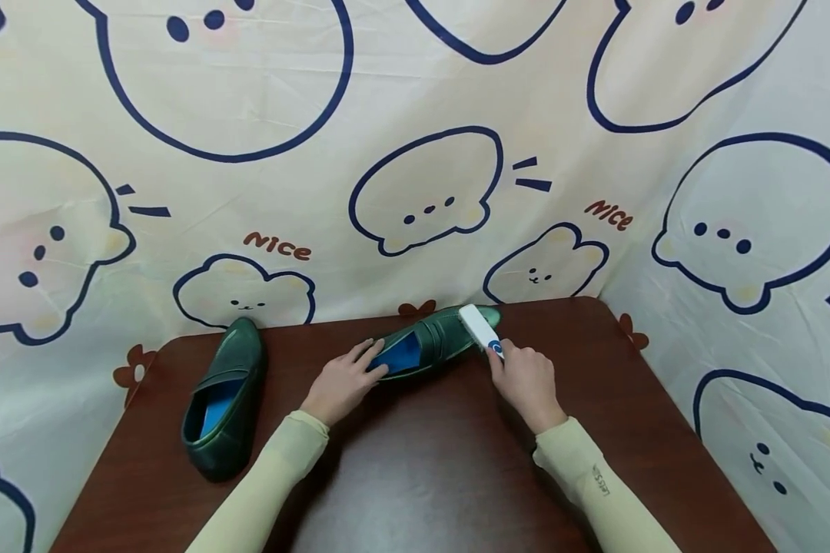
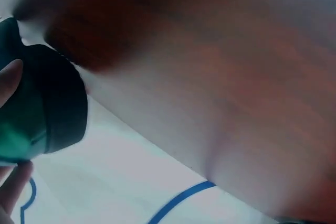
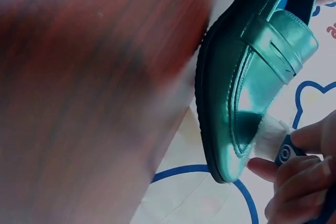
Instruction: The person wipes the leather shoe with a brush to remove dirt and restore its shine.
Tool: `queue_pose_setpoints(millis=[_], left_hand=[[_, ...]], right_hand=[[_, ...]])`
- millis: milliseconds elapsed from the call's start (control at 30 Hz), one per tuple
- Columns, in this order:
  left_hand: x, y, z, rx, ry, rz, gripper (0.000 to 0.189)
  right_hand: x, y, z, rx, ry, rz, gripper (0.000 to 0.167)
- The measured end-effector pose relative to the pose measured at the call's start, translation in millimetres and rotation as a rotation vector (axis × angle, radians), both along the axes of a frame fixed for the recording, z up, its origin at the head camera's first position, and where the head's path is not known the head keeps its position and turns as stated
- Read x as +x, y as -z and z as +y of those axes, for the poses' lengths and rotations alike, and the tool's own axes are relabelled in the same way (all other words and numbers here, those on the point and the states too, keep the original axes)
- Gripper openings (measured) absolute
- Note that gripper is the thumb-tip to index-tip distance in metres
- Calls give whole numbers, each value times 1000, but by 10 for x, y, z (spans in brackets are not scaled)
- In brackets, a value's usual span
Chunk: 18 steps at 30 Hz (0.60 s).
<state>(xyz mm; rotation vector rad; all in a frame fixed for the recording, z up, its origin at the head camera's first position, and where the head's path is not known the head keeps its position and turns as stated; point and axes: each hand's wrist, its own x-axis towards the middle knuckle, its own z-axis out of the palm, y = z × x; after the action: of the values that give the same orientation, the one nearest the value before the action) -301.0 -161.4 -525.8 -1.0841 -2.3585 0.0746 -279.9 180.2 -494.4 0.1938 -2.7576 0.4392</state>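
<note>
A green leather loafer [image 1: 446,332] with a blue insole lies sideways near the table's far edge, toe to the right. My left hand [image 1: 339,385] grips it at the heel. In the left wrist view, the dark heel [image 2: 65,98] shows between thumb and finger. With my right hand [image 1: 527,382] I hold a white brush [image 1: 476,322] that has a blue round mark near its grip. Its pale bristles [image 3: 269,139] lie against the shoe's toe in the right wrist view. The matching loafer [image 1: 240,349] stands apart to the left, toe pointing away.
Both shoes are on a dark brown wooden table [image 1: 415,468] with rounded far corners. A white cloth backdrop [image 1: 401,100] with blue cartoon outlines rises right behind the far edge and along both sides.
</note>
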Motion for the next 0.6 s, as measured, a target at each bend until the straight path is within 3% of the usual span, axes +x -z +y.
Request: queue_pose_setpoints(millis=[200,300,500,533,600], left_hand=[[139,20,-111,157,42,-114,81],[231,26,-146,186,80,-166,88],[382,94,-175,242,174,-206,64],[397,109,-175,265,163,-208,57],[422,124,-180,352,56,-218,37]], right_hand=[[34,-28,5,-63,-40,34,31],[60,-53,-17,-86,-82,48,29],[126,-47,-68,-65,-126,61,31],[137,-43,-69,-58,-122,67,30],[160,-40,-67,-50,-113,77,30]])
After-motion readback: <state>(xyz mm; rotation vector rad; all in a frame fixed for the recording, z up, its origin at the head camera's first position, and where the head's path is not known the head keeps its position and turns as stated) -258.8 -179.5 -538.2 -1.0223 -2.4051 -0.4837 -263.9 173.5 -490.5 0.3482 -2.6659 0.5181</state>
